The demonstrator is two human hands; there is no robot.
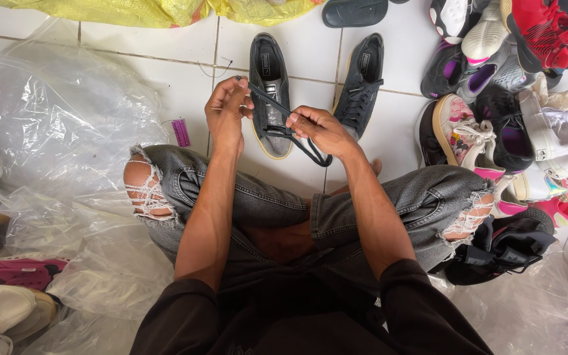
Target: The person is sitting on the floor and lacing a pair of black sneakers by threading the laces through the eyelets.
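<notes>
I sit cross-legged in torn grey jeans on a white tiled floor. My left hand (227, 108) pinches one end of a black shoelace (276, 100), held taut above a dark grey sneaker (267, 72). My right hand (319, 129) grips the lace lower down, where it loops and hangs (317, 156). The lace stretches between both hands over the shoe's lower part. A second dark grey sneaker (361, 82), laced, lies just to the right of the first.
A heap of mixed sneakers (514, 112) fills the right side. Crumpled clear plastic bags (54, 131) lie at left, with more shoes (8, 289) at the lower left. A yellow bag (133, 10) and a dark slipper (353, 12) lie at the top. A purple tag (180, 132) rests near my knee.
</notes>
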